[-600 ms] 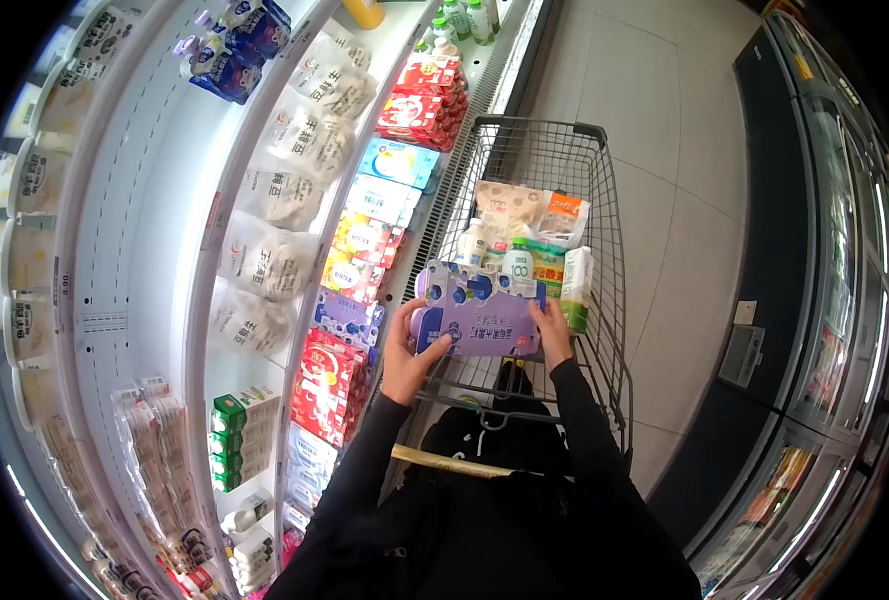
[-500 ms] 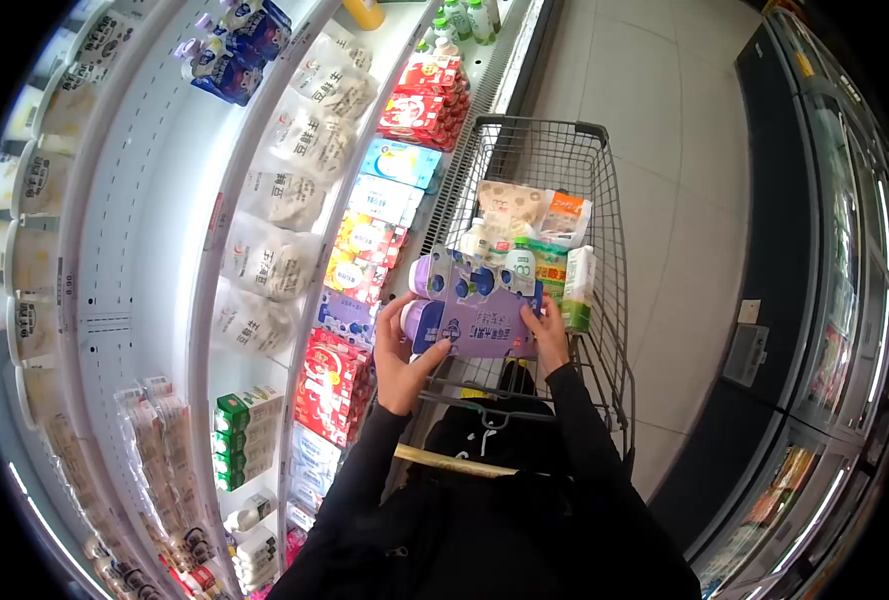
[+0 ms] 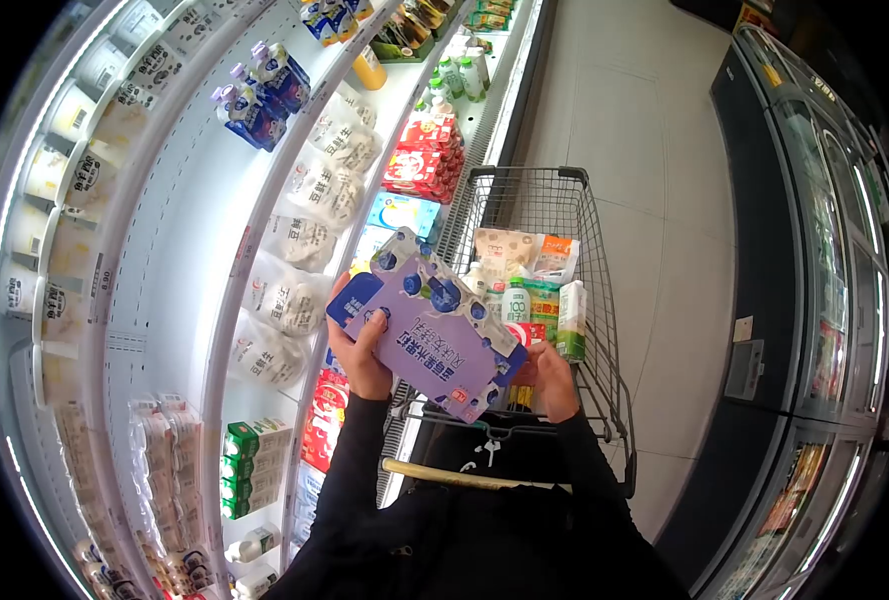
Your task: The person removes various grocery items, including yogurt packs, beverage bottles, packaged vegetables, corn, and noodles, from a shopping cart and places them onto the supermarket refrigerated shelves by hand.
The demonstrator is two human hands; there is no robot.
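Observation:
A purple carton pack with blueberry pictures (image 3: 430, 335) is held tilted in front of the body, its right end lower than its left. My left hand (image 3: 363, 352) grips its left end, thumb on the printed face. At the lower right end, my right hand (image 3: 548, 380) has its fingers bent against the pack's edge. Beyond the pack stands a wire shopping cart (image 3: 605, 290). In it lie a beige bag (image 3: 505, 250), a white bottle with a green cap (image 3: 516, 300) and a white and green carton (image 3: 572, 320).
Chilled shelves on the left hold bagged white goods (image 3: 290, 295), red packs (image 3: 420, 172), blue pouches (image 3: 265, 95) and green-ended packs (image 3: 250, 467). Glass-door cabinets (image 3: 830, 290) line the right side, past the tiled floor (image 3: 665, 260). The cart's yellowish handle (image 3: 455, 477) is close to the body.
The purple pack has turned from nearly level to slanted and moved left and nearer, with my left hand. The view has shifted, so shelves and cart sit lower.

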